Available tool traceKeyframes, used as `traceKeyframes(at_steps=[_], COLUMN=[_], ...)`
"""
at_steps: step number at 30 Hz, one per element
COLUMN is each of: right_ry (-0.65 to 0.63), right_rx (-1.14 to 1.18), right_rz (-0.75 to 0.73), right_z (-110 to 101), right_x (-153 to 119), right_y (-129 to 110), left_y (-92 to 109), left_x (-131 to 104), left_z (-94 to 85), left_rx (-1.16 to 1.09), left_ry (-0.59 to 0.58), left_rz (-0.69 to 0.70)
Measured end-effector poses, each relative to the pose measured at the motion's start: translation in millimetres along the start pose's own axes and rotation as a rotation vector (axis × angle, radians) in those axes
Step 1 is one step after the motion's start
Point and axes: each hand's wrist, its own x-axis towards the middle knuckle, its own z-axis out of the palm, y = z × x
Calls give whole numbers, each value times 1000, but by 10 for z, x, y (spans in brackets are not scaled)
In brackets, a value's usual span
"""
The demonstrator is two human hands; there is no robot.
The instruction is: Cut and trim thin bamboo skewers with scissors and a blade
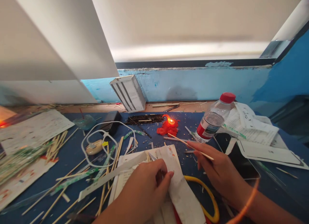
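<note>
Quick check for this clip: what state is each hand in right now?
Left hand: curled over white paper; whether it grips anything can't be told.
Right hand: closed on a thin wooden stick.

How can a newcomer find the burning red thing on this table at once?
On the dark blue tabletop, look toward the light blue wall, between the dark sticks on the left and the clear bottle on the right. There lies a low, lumpy, bright red mass; unlike these neighbours, it has a glowing flame on top.
</note>
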Motion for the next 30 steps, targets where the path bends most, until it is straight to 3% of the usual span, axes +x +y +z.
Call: traceKeyframes(at_steps=[10,30], right_ry=[-22,2], right_rx=[-20,22], right_rz=[-18,26], right_z=[147,172], right_x=[296,315], right_y=[-182,-179], left_y=[10,-8], left_x=[-27,-37], left_z=[25,19], left_rx=[18,10], left_ry=[8,18], left_rz=[21,35])
